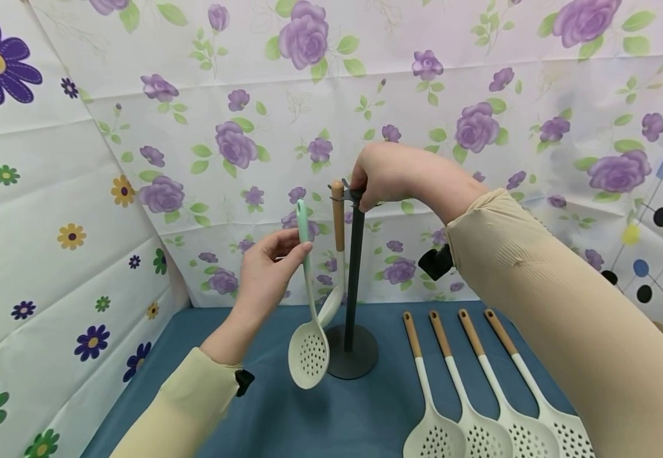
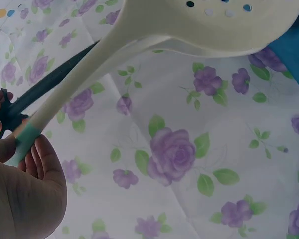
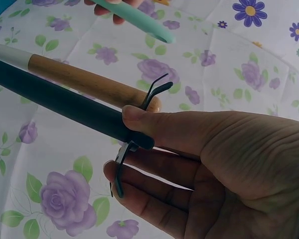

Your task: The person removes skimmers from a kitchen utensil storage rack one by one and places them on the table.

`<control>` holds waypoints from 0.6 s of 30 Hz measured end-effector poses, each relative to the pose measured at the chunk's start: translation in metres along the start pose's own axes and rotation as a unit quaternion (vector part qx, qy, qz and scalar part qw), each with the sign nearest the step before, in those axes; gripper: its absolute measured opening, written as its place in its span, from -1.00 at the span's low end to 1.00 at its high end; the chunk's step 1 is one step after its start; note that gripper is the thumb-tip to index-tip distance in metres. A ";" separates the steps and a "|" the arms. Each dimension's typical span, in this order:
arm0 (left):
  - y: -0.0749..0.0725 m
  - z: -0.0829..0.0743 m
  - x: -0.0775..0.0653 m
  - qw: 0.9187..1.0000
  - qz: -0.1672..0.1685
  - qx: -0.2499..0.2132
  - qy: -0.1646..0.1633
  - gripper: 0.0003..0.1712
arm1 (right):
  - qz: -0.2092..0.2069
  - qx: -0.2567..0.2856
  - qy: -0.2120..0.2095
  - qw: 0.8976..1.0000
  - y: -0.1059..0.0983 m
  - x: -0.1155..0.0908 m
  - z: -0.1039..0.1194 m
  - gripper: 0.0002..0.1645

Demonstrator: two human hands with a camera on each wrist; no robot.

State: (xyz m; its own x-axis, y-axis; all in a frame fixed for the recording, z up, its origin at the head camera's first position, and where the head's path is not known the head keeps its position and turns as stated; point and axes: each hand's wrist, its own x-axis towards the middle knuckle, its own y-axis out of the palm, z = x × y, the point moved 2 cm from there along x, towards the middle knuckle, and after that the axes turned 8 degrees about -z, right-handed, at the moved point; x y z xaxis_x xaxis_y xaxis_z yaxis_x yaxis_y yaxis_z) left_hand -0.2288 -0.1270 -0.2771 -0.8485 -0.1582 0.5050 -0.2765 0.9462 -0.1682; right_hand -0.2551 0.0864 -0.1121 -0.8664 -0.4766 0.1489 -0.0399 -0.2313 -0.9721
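My left hand pinches the mint-green handle of a cream slotted spoon between thumb and fingers. The spoon's perforated bowl hangs down at the left of a dark utensil stand. Up at the stand's top, my right hand holds the post by its hooks; in the right wrist view the thumb presses on the post. A wooden-handled ladle hangs on the stand's left side, its white bowl partly behind the slotted spoon. In the left wrist view the green handle lies between thumb and fingers.
Several white slotted utensils with wooden handles lie in a row at the right front of the blue tabletop. The stand's round base rests on it. A flowered cloth hangs behind.
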 end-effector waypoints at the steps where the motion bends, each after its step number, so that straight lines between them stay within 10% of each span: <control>1: -0.002 0.002 0.000 1.000 0.001 0.004 -0.003 -0.63 | 0.000 0.000 0.000 1.000 0.000 0.000 0.000 -0.79; 18: -0.028 0.036 0.005 0.995 0.037 -0.003 -0.096 -0.57 | -0.001 0.003 0.001 1.000 0.000 0.000 0.000 -0.77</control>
State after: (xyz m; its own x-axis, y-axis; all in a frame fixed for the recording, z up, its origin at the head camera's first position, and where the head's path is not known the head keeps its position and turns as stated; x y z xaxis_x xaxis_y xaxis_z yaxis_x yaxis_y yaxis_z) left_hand -0.2417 -0.1649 -0.3006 -0.9373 -0.1384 0.3197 -0.2077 0.9587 -0.1941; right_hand -0.2550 0.0864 -0.1121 -0.8673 -0.4747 0.1501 -0.0384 -0.2368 -0.9708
